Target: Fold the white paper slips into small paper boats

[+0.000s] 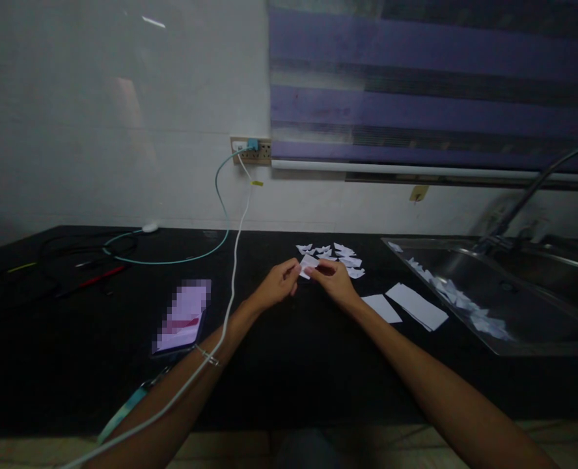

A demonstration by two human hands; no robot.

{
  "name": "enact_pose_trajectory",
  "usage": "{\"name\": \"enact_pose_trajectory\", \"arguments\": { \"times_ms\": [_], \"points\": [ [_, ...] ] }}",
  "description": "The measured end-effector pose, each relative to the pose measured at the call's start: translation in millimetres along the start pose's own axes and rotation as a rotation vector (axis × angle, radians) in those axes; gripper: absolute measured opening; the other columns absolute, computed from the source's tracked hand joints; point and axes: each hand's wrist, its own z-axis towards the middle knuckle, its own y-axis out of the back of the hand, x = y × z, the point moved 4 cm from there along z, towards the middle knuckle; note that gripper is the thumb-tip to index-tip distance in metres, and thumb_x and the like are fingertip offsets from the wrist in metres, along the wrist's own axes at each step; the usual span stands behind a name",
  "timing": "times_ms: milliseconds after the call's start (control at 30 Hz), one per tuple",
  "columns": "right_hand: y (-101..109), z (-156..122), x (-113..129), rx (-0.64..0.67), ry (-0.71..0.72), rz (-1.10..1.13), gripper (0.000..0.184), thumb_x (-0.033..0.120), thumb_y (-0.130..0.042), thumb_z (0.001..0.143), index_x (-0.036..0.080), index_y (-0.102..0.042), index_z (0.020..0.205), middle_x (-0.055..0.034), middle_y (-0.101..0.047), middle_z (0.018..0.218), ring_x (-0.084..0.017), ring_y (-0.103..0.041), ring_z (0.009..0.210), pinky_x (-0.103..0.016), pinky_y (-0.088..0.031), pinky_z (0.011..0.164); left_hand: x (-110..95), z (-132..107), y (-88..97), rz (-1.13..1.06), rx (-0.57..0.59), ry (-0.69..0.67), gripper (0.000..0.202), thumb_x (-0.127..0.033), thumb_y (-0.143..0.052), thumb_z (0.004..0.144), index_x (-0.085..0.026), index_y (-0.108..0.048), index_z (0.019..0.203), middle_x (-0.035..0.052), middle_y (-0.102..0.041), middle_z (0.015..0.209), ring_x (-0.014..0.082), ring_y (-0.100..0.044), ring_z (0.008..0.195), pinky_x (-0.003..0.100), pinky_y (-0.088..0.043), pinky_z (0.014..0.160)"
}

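Note:
Between my two hands is a small folded piece of white paper (pixel 308 263), held just above the dark counter. My left hand (pixel 280 281) pinches its left edge, fingers curled. On the other side, my right hand (pixel 334 276) grips it with the thumb on the near face. Right behind the hands lie several small folded paper boats (pixel 344 250), partly hidden by my right hand. Beside my right forearm rest flat white paper sheets (pixel 416 306) and another white sheet (pixel 383 308).
At right is a steel sink (pixel 465 273) with a faucet (pixel 518 202); more folded papers (pixel 457 294) line its left rim. A phone (pixel 181 316) lies left of my left forearm. A white cable (pixel 233 273) crosses that forearm from the wall socket (pixel 250 151).

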Motion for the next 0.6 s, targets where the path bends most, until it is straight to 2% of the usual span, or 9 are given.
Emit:
{"name": "enact_pose_trajectory", "arguments": {
  "times_ms": [67, 200, 267, 333, 400, 500, 600],
  "points": [
    [2.2, -1.2, 5.3, -0.039, 0.087, -0.101, 0.026, 0.040, -0.072, 0.081, 0.016, -0.072, 0.069, 0.0004, -0.061, 0.064, -0.014, -0.053, 0.061, -0.026, -0.039, 0.058, 6.0, 2.5, -0.3, -0.118, -0.012, 0.059, 0.048, -0.063, -0.042, 0.094, -0.018, -0.050, 0.080, -0.0057, -0.048, 0.054, 0.0083, -0.046, 0.046, 0.020, -0.033, 0.047],
    [2.9, -5.3, 14.5, -0.039, 0.327, -0.266, 0.014, 0.025, -0.066, 0.085, 0.022, -0.079, 0.089, -0.0021, -0.065, 0.074, -0.016, -0.058, 0.069, -0.029, -0.042, 0.064, 17.7, 7.1, -6.5, -0.315, 0.115, 0.245, 0.066, -0.076, -0.029, 0.090, -0.016, -0.052, 0.073, -0.0047, -0.043, 0.044, 0.0088, -0.042, 0.037, 0.020, -0.025, 0.040],
    [0.0, -8.3, 17.2, 0.023, 0.435, -0.353, 0.025, 0.015, -0.060, 0.086, 0.025, -0.079, 0.100, -0.0033, -0.067, 0.080, -0.017, -0.060, 0.073, -0.031, -0.045, 0.068, 19.5, 8.2, -4.9, -0.350, 0.112, 0.279, 0.063, -0.075, -0.038, 0.087, -0.015, -0.054, 0.073, -0.0035, -0.047, 0.045, 0.0083, -0.043, 0.037, 0.020, -0.023, 0.039],
    [-3.2, -11.0, 18.5, 0.093, 0.489, -0.396, 0.036, 0.010, -0.055, 0.085, 0.026, -0.076, 0.109, -0.0045, -0.068, 0.088, -0.018, -0.062, 0.079, -0.033, -0.047, 0.073, 18.2, 8.7, -0.4, -0.363, 0.055, 0.242, 0.055, -0.070, -0.052, 0.083, -0.015, -0.055, 0.078, -0.0041, -0.050, 0.048, 0.0074, -0.043, 0.038, 0.019, -0.022, 0.039],
    [-4.6, -11.9, 17.9, 0.120, 0.457, -0.364, 0.040, 0.010, -0.053, 0.086, 0.026, -0.072, 0.117, -0.0057, -0.069, 0.097, -0.019, -0.063, 0.086, -0.034, -0.049, 0.078, 15.1, 8.4, 3.4, -0.345, 0.013, 0.176, 0.052, -0.068, -0.057, 0.083, -0.015, -0.056, 0.081, -0.0047, -0.051, 0.050, 0.0069, -0.043, 0.039, 0.019, -0.024, 0.039],
    [-3.8, -9.5, 11.6, 0.087, 0.280, -0.197, 0.039, 0.016, -0.056, 0.086, 0.024, -0.066, 0.123, -0.0074, -0.068, 0.108, -0.020, -0.063, 0.095, -0.035, -0.051, 0.082, 10.9, 7.8, 5.5, -0.273, -0.005, 0.118, 0.054, -0.068, -0.053, 0.085, -0.015, -0.056, 0.077, -0.0041, -0.052, 0.050, 0.0069, -0.042, 0.040, 0.019, -0.028, 0.042],
    [-3.2, -5.2, 1.7, 0.013, 0.121, -0.054, 0.032, 0.028, -0.063, 0.083, 0.021, -0.067, 0.114, -0.0074, -0.069, 0.103, -0.020, -0.064, 0.094, -0.034, -0.053, 0.080, 7.1, 7.4, 4.5, -0.209, 0.006, 0.086, 0.056, -0.068, -0.050, 0.086, -0.016, -0.053, 0.066, -0.0032, -0.051, 0.049, 0.0076, -0.043, 0.042, 0.021, -0.031, 0.045]
  ]
}}
